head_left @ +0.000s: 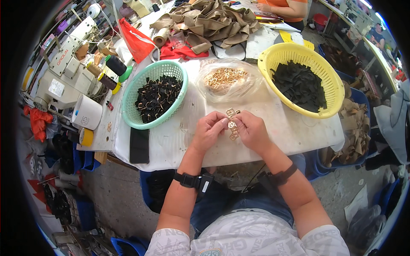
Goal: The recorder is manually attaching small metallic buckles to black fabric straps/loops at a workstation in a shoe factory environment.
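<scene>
Several small gold metal rings [233,125], squarish in outline, are bunched between my two hands just above the table's front part. My left hand [208,129] is closed in a pinch at their left side. From the other side my right hand [253,130] has thumb and fingers closed on the bunch. Just beyond lies a clear plastic bag [252,90] with a heap of the same gold rings [225,79]. A green basket [181,104] to the left holds black fabric pieces with gold rings on them. A yellow basket [337,100] to the right holds plain black fabric strips [299,85].
A black phone [139,146] lies at the table's [273,143] front left. Thread cones [116,66] and a sewing machine [64,72] stand further left. Brown fabric pieces [209,21] are heaped at the back. Another person in orange [290,9] sits across. A blue bin [361,96] stands right.
</scene>
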